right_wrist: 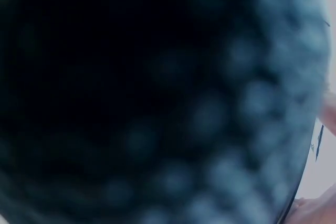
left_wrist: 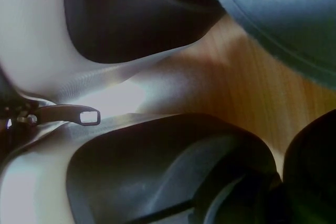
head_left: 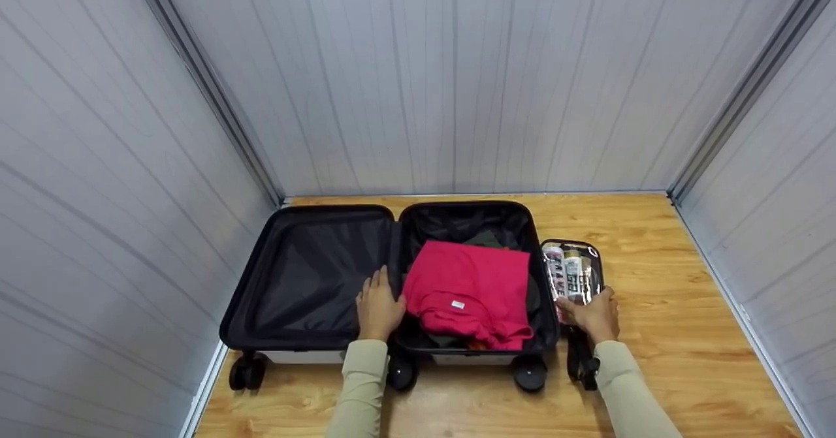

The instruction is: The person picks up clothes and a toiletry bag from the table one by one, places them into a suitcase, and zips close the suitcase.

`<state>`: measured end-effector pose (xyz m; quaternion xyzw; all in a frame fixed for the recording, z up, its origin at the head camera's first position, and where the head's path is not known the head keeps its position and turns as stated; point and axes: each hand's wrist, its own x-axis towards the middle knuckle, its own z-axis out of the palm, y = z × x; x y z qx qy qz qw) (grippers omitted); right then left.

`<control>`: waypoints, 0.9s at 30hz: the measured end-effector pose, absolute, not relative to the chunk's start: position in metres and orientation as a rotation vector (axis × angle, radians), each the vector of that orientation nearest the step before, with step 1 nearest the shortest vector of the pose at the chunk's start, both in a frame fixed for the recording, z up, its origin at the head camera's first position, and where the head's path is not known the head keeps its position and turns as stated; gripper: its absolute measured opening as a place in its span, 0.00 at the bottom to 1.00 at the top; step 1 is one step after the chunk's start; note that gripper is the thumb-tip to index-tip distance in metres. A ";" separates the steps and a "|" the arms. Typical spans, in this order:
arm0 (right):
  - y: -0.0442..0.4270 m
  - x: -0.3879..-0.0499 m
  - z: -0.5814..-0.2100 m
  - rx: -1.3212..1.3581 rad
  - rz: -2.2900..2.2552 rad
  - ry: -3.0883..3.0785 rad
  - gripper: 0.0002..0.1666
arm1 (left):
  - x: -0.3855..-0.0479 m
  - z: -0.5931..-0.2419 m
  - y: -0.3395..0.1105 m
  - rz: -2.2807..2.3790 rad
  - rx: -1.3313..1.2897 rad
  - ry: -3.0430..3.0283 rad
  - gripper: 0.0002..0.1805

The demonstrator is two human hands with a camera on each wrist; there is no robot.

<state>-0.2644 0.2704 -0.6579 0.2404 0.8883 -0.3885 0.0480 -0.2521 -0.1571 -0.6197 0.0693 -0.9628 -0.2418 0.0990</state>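
Just right of the open suitcase (head_left: 307, 275), the clear pouch (head_left: 594, 269) points lengthwise at the back wall (head_left: 483, 85), the right hand (head_left: 595, 314) gripping its near end, while the farther left hand (head_left: 380, 307) rests outstretched fingers on the suitcase's middle edge.

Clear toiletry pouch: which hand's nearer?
Right. The right hand grips the clear toiletry pouch; the left hand is across the pink shirt, at the middle of the open suitcase.

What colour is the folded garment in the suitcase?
The garment is pinkish red, with a white label; the head view shows it best.
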 end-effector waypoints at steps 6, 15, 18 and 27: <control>0.270 -0.265 -0.659 0.748 -1.156 2.713 0.64 | -0.250 -0.619 -0.156 -0.710 0.198 -2.827 0.40; 0.270 -0.265 -0.661 0.713 -1.136 2.747 0.59 | -0.251 -0.621 -0.157 -0.712 0.207 -2.838 0.40; 0.270 -0.265 -0.661 0.700 -1.140 2.763 0.59 | -0.251 -0.621 -0.157 -0.713 0.208 -2.840 0.40; 0.267 -0.266 -0.661 0.679 -1.116 2.805 0.54 | -0.252 -0.622 -0.158 -0.712 0.213 -2.842 0.40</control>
